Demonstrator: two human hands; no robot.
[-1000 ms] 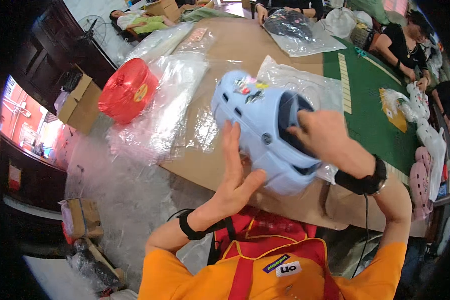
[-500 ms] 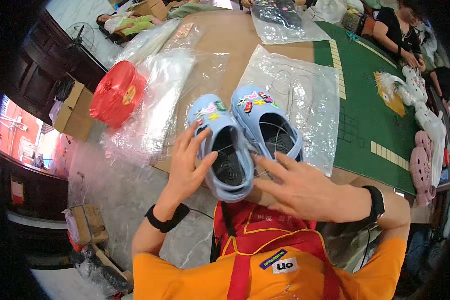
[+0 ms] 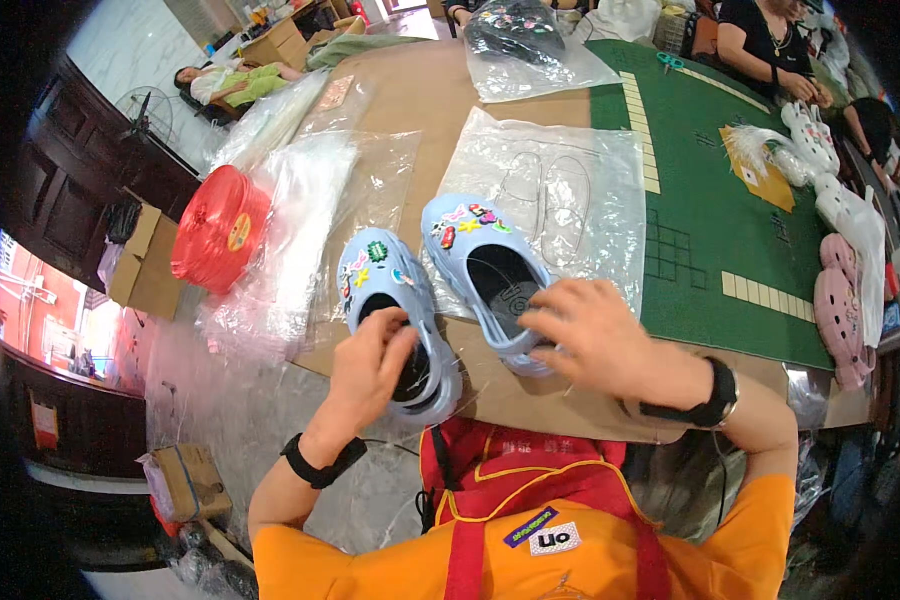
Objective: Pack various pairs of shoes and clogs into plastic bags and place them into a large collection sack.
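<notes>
Head view: the two light-blue clogs, side by side but touching half a second ago, now stand slightly apart with toes pointing away from the body, so each hand has its own shoe to deal with, which suggests the work has passed to handling them singly. The left clog (image 3: 417, 310) lies under and just beyond the left hand (image 3: 363, 365); the right clog (image 3: 495, 285) lies to the left of and beyond the right hand (image 3: 595, 335). The left hand, fingers spread half a second ago, is now bunched, thumb near the fingertips, over the foot opening. The right hand is half curled, its fingers at the rear rim of its shoe. Beyond the right hand a clear plastic bag (image 3: 595, 180) lies flat; beyond and left of the left hand are clear plastic sheets (image 3: 305, 195). The left hand covers part of the shoe's opening and insole, and the right fingers, blurred, hide part of the heel. I cannot tell whether either hand truly grips its shoe, or whether something thin and transparent is pinched in the left fingertips.
</notes>
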